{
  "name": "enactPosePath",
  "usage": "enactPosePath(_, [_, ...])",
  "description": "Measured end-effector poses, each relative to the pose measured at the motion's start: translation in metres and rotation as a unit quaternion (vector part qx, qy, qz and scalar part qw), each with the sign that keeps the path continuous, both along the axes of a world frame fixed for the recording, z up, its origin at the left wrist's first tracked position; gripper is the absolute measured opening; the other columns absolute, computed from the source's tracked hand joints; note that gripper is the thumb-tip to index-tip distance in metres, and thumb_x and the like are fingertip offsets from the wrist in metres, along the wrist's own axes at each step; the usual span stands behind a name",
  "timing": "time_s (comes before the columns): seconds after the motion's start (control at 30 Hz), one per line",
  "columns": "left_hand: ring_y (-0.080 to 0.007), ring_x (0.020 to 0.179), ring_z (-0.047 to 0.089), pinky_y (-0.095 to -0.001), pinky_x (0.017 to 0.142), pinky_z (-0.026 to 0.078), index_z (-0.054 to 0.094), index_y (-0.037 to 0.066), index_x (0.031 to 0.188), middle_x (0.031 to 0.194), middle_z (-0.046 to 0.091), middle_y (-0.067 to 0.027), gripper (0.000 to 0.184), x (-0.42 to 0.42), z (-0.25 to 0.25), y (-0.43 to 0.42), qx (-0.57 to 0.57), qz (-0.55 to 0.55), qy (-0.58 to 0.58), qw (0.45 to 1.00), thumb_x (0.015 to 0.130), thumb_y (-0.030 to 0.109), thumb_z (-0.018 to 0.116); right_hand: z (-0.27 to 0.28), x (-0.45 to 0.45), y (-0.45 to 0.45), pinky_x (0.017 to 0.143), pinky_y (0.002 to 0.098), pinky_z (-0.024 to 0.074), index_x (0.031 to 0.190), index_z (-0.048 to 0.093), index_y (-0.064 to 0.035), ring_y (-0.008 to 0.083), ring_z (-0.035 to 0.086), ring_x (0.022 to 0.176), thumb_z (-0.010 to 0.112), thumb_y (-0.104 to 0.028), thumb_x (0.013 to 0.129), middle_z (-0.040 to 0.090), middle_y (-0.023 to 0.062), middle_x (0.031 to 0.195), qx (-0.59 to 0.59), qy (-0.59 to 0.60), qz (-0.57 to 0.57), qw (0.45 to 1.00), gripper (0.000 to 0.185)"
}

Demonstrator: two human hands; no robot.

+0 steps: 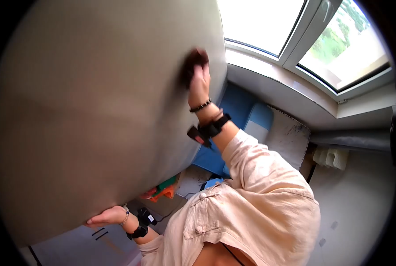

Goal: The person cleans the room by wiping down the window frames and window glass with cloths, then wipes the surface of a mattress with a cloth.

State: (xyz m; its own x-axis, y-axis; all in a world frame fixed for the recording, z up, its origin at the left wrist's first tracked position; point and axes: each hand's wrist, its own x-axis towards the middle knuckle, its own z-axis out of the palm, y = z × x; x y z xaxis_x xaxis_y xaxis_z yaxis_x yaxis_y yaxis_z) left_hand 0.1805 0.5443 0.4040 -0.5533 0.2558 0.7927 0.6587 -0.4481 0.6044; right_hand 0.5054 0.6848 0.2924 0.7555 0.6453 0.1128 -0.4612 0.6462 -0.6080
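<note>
A large beige-grey panel (96, 102) with a smooth face fills the left side of the view. My right hand (199, 84) presses a dark reddish-brown cloth (194, 62) against its face, near the window-side edge. Motion blurs the cloth, so its exact kind is uncertain. Down at the panel's lower edge, my left hand (109, 216) rests with its fingers stretched out against the surface, holding nothing. Both wrists carry black straps with small devices and bracelets.
A window (313, 40) with a white frame and sill is at upper right. Beneath the sill lie blue padded pieces (240, 111) and a speckled grey board (286, 137). Orange and green items (164, 190) sit below the panel. A cream ridged object (331, 157) stands at right.
</note>
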Motion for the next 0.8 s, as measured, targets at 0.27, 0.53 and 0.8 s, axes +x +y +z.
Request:
enactPosePath(0.27, [-0.0254,0.105,0.045,-0.0351,0.09,0.039,0.036,-0.008,0.118,0.12,0.039,-0.0198,0.05,0.002,0.0,0.003,-0.008,0.104,-0.058,0.993,0.091,0.033,0.026,0.029,0.017,0.026,0.091,0.0429,0.0334,0.112,0.047,-0.0012,0.0399,0.039,0.11,0.05,0.002,0.07,0.048,0.0203,0.109,-0.004,-0.509,-0.201,0.837,0.042])
enactPosePath(0.53, [-0.0274,0.105,0.043,-0.0368,0.094,0.033,0.039,-0.006,0.114,0.124,0.035,-0.0192,0.048,-0.029,-0.013,0.003,-0.001,0.134,-0.088,0.987,0.09,0.034,0.029,-0.125,0.073,0.052,0.084,0.0415,0.039,0.109,0.047,-0.0038,0.0374,0.052,0.097,0.037,-0.016,0.082,0.056,0.0229,0.099,-0.338,-0.053,-0.164,0.925,0.031])
enactPosePath(0.8, [-0.0268,0.105,0.044,-0.0366,0.094,0.033,0.04,-0.005,0.113,0.123,0.037,-0.0182,0.046,-0.055,-0.041,0.015,-0.063,0.111,-0.032,0.991,0.089,0.033,0.031,0.028,0.137,0.115,0.103,0.0384,0.0221,0.121,0.039,0.0009,0.0367,0.028,0.122,0.044,-0.006,0.074,0.037,0.0238,0.126,-0.078,-0.404,-0.226,0.883,0.048])
